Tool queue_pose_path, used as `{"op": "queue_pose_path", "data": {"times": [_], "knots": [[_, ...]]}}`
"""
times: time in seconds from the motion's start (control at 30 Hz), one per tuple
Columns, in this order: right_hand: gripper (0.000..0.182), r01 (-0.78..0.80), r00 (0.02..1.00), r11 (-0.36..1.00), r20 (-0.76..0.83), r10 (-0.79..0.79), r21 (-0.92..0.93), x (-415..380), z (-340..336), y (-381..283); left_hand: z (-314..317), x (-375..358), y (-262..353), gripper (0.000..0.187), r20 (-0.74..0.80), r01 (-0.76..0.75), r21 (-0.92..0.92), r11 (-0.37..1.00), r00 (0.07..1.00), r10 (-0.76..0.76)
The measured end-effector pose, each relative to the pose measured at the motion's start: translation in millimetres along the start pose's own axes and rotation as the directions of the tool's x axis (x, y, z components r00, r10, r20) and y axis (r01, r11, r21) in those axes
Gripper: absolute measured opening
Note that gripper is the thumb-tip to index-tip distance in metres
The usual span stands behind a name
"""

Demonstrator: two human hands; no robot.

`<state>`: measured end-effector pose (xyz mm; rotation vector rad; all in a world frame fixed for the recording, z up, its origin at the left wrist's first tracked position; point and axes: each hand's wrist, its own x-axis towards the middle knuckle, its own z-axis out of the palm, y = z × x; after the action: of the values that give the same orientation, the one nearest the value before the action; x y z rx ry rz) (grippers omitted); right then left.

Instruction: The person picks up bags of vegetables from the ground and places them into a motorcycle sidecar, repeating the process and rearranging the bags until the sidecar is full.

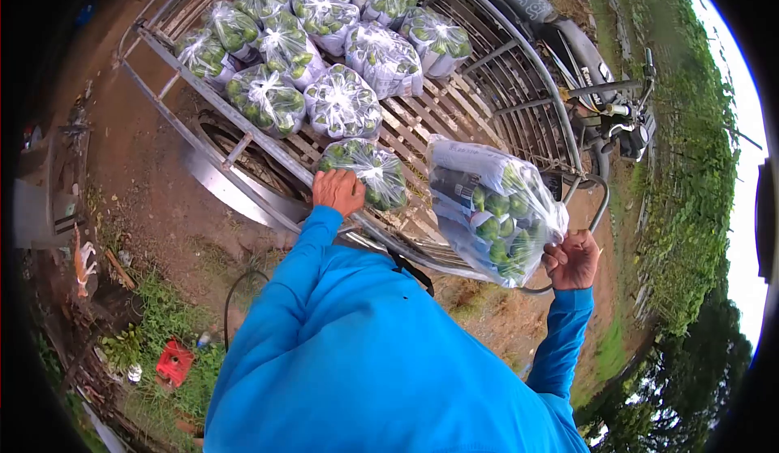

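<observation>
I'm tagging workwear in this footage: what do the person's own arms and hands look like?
Long, bright blue sleeves, with no markings visible, reach down to the wrists. The left hand and right hand wear no gloves.

bare brown dirt ground (138, 185) spreads out, with weedy grass (158, 303) around a red crate (174, 362) at lower left. leafy green plants (690, 217) line the right side, dark trees (698, 364) below them, beside bright white sky (751, 116).

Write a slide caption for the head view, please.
The right hand grips a bag of green produce at a slatted cart.
</observation>
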<state>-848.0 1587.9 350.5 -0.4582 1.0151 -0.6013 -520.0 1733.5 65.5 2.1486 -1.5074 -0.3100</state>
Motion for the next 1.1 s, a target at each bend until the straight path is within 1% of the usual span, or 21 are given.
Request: {"op": "queue_pose_path", "data": {"times": [0.07, 0.1, 0.2, 0.23, 0.27, 0.33, 0.43, 0.47, 0.5, 0.6, 0.67, 0.73, 0.8, 0.83, 0.87, 0.93, 0.97, 1.0, 1.03, 1.07, 1.1], "knots": [[0.014, -0.004, 1.0, 1.0, 0.027, 0.004, -0.015, 44.5, -6.5, 0.4, 12.4, 2.9, 0.0, 0.012, -0.164, 0.1, -0.049, 0.994, 0.981, -0.106], [0.015, -0.065, 0.998, 0.995, 0.005, 0.066, -0.074, 67.9, -10.9, -0.2, 11.9, 4.2, 0.5, 0.012, -0.182, 0.119, -0.05, 0.992, 0.975, -0.126], [0.014, -0.184, 0.983, 0.961, -0.023, 0.183, -0.205, 141.9, -37.9, 10.1, 7.9, 2.5, -0.7, 0.013, -0.087, 0.134, -0.027, 0.991, 0.987, -0.136], [0.016, -0.202, 0.979, 0.935, -0.071, 0.189, -0.292, 160.5, -37.2, 15.3, 9.4, 0.2, -3.0, 0.013, -0.095, 0.155, -0.025, 0.988, 0.983, -0.157], [0.016, -0.221, 0.975, 0.913, -0.066, 0.212, -0.342, 177.8, -35.5, 20.3, 12.9, 0.3, -4.8, 0.013, -0.066, 0.165, -0.004, 0.986, 0.984, -0.165], [0.016, -0.221, 0.975, 0.834, -0.139, 0.174, -0.506, 218.7, -48.8, 40.3, 15.7, 0.7, -3.4, 0.014, -0.043, 0.201, 0.013, 0.979, 0.979, -0.201], [0.019, -0.284, 0.953, 0.756, -0.089, 0.29, -0.59, 290.6, -77.9, 76.2, 9.8, 0.3, 0.0, 0.014, -0.053, 0.21, 0.0, 0.978, 0.976, -0.21], [0.023, -0.288, 0.943, 0.729, -0.049, 0.33, -0.621, 311.3, -79.9, 86.3, 9.3, 1.7, 0.0, 0.013, -0.096, 0.184, -0.005, 0.983, 0.978, -0.184], [0.02, -0.341, 0.937, 0.727, -0.149, 0.317, -0.596, 323.6, -64.2, 98.9, 8.1, 3.3, -0.8, 0.012, -0.137, 0.155, -0.006, 0.988, 0.978, -0.155], [0.019, -0.341, 0.93, 0.699, -0.116, 0.349, -0.628, 359.8, -56.1, 143.9, 1.7, 7.7, 4.0, 0.01, -0.083, 0.201, 0.006, 0.98, 0.976, -0.2], [0.018, -0.397, 0.91, 0.564, -0.23, 0.345, -0.724, 382.4, -54.8, 176.6, 1.3, 10.6, 1.9, 0.01, -0.056, 0.22, 0.01, 0.975, 0.974, -0.22], [0.017, -0.395, 0.908, 0.576, -0.21, 0.363, -0.716, 390.9, -53.9, 183.4, 3.7, 11.0, 1.8, 0.01, -0.061, 0.19, -0.009, 0.982, 0.98, -0.19], [0.017, -0.356, 0.908, 0.36, -0.229, 0.35, -0.863, 401.5, -56.3, 185.9, 6.7, 11.1, 2.7, 0.01, -0.064, 0.163, 0.007, 0.987, 0.985, -0.162], [0.022, -0.277, 0.912, 0.327, -0.139, 0.387, -0.904, 407.5, -59.4, 182.9, 7.6, 12.1, 4.0, 0.011, -0.084, 0.173, 0.017, 0.985, 0.982, -0.171], [0.022, -0.277, 0.909, 0.329, -0.135, 0.393, -0.903, 416.3, -57.2, 179.6, 8.2, 15.2, 3.1, 0.012, -0.114, 0.187, 0.032, 0.982, 0.977, -0.182], [0.029, -0.115, 0.943, 0.091, -0.08, 0.324, -0.989, 425.7, -42.9, 175.7, 10.6, 13.8, 1.8, 0.013, -0.13, 0.175, 0.052, 0.983, 0.977, -0.167], [0.047, 0.114, 0.961, -0.113, 0.081, 0.265, -0.987, 462.7, -84.3, 196.5, 8.4, 15.5, 2.9, 0.014, -0.1, 0.18, 0.068, 0.981, 0.98, -0.173], [0.067, 0.116, 0.938, -0.333, -0.007, 0.346, -0.936, 497.2, -107.8, 202.9, 6.6, 16.8, 3.3, 0.014, -0.067, 0.182, 0.085, 0.98, 0.982, -0.176], [0.074, -0.099, 0.953, -0.244, -0.162, 0.256, -0.965, 487.1, -81.2, 196.0, 6.7, 17.7, 3.0, 0.014, -0.087, 0.166, 0.092, 0.982, 0.984, -0.158], [0.08, -0.306, 0.928, -0.132, -0.326, 0.181, -0.943, 475.0, -55.4, 185.6, 6.7, 18.3, 3.8, 0.014, -0.087, 0.158, 0.108, 0.982, 0.985, -0.149], [0.08, -0.298, 0.931, -0.114, -0.315, 0.182, -0.948, 473.0, -49.5, 186.1, 5.0, 19.7, 4.8, 0.014, -0.072, 0.158, 0.106, 0.982, 0.986, -0.151]]}}
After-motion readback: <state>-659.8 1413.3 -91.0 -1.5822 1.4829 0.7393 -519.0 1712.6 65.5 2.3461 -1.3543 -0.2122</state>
